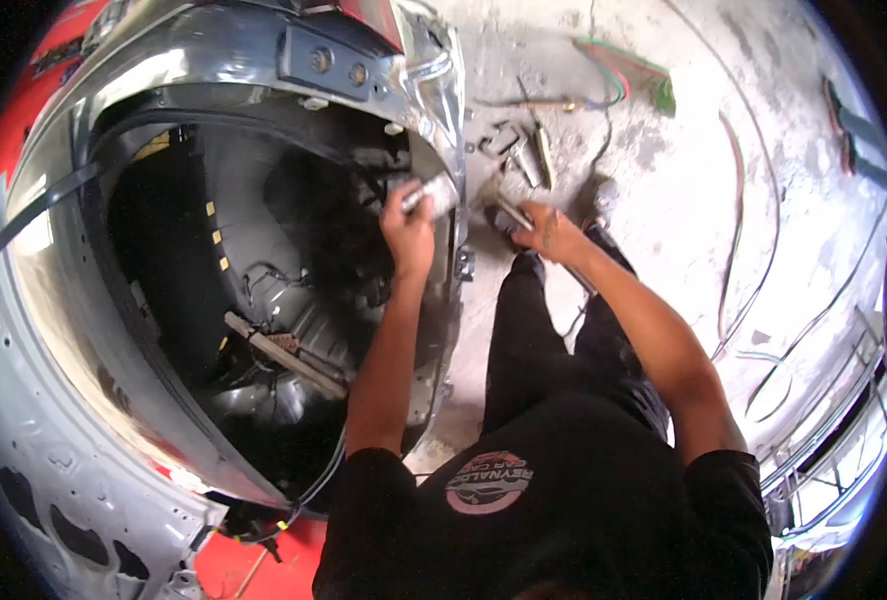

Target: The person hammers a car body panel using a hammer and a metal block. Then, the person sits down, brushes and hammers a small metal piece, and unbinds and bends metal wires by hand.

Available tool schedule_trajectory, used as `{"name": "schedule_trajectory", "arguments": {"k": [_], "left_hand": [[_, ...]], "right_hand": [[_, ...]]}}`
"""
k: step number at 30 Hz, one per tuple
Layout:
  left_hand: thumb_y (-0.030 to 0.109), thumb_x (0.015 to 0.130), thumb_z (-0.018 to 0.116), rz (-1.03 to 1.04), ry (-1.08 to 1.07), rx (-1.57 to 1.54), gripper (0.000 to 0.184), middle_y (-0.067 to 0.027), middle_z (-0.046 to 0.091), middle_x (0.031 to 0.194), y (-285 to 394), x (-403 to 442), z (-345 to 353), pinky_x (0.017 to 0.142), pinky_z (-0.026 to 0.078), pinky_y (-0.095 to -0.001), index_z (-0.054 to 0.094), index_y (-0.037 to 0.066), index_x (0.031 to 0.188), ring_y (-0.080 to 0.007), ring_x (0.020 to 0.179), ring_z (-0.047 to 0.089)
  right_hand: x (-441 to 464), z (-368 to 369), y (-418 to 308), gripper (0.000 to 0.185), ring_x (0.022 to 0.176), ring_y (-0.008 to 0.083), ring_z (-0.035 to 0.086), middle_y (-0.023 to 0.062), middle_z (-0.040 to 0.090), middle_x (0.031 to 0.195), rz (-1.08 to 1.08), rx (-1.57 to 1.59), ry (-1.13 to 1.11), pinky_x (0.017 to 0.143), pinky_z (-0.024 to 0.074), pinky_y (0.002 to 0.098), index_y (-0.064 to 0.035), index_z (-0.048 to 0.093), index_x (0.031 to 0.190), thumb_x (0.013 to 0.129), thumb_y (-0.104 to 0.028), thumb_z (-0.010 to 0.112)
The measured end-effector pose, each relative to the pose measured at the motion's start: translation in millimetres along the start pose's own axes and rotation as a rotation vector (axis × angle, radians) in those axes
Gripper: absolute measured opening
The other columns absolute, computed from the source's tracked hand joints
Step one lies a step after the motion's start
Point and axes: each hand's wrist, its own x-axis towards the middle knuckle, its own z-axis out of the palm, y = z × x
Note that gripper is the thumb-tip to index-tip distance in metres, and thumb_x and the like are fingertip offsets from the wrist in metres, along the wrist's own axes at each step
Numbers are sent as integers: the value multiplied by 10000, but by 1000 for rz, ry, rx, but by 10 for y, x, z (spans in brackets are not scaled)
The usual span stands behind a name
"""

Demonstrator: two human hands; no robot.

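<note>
Counting two bare hands (408, 228), one whitish handheld piece (438, 195), one slim grey handheld bar (515, 213); spotting one black printed T-shirt (594, 480), one long brown wooden bar (284, 352), one silvery metal car shell (229, 62)!

Nine o'clock: curved silver metal car body (52, 270), straight brown bar (284, 353) inside; one o'clock: red-green hoses (624, 85) on grey concrete floor (674, 200).

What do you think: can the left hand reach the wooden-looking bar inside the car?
Probably yes: the bar lies mostly uncovered, though the left hand is holding a pale object and depth is unclear.
</note>
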Motion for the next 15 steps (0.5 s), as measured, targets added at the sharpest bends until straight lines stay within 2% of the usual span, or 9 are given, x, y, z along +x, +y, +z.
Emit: {"name": "schedule_trajectory", "arguments": {"k": [2, 4, 5, 6, 8, 10, 11, 12, 15], "left_hand": [[14, 840, 675, 145, 14, -5, 222, -32, 630, 838, 68, -411, 75, 499, 433, -253, 649, 20, 1060, -82, 632, 546], [25, 829, 680, 48, -20, 45, 230, -39, 648, 848, 140, -905, 133, 502, 438, -244, 654, 18, 1058, -94, 661, 582], [32, 826, 688, -77, -29, -89, 235, -54, 655, 860, 19, -1111, 218, 506, 448, -249, 652, 16, 1058, -105, 674, 595], [39, 823, 696, -205, -44, -223, 241, -68, 662, 873, -188, -1328, 314, 510, 457, -255, 650, 15, 1058, -115, 687, 607], [40, 830, 694, -238, -95, -101, 246, -99, 658, 932, -487, -1713, 484, 507, 491, -273, 641, 13, 1069, -130, 718, 615], [22, 838, 678, -232, -107, -172, 318, -119, 650, 967, -581, -2060, 696, 497, 506, -282, 601, 27, 1147, -148, 742, 625], [13, 842, 671, -230, -114, -208, 356, -129, 646, 985, -625, -2161, 809, 493, 513, -287, 581, 33, 1185, -157, 754, 631], [7, 849, 658, -294, -140, -313, 390, -130, 641, 991, -578, -2198, 898, 488, 517, -288, 551, 45, 1222, -168, 762, 636], [5, 874, 624, -459, -222, -567, 489, -133, 627, 1001, -475, -2295, 1132, 479, 527, -294, 454, 74, 1327, -197, 763, 649]], "right_hand": [[-304, -165, -88, 465, 548, 190, 615, 141, 600, 698, 125, 29, -65, 459, 511, 320, 57, 512, 1227, 849, -176, 650], [-469, -241, 261, 498, 587, 213, 644, 161, 619, 746, 145, 392, -208, 469, 560, 338, 79, 476, 1265, 839, -124, 635], [-675, -281, 101, 499, 658, 236, 672, 165, 637, 841, 150, 427, -168, 522, 594, 352, 61, 459, 1277, 836, -97, 630], [-767, -317, 103, 494, 789, 220, 671, 151, 636, 978, 251, 421, -193, 589, 603, 346, 33, 454, 1287, 841, -90, 627], [-892, -335, 391, 454, 964, 197, 627, 102, 618, 1095, 234, 297, -271, 700, 599, 359, -11, 480, 1273, 856, -110, 632], [-1028, -384, 426, 419, 1044, 181, 580, 68, 591, 1163, 277, 187, -362, 769, 579, 369, -45, 500, 1256, 872, -140, 640], [-1095, -389, 472, 417, 1066, 187, 569, 58, 576, 1182, 294, 176, -388, 793, 566, 375, -62, 505, 1256, 876, -155, 650], [-1177, -433, 363, 427, 1066, 194, 566, 79, 564, 1191, 333, 188, -443, 740, 586, 369, -44, 498, 1260, 875, -146, 653], [-1277, -520, 448, 421, 879, 209, 642, 124, 596, 1077, 329, 155, -496, 602, 600, 341, -2, 492, 1227, 865, -134, 662]]}}
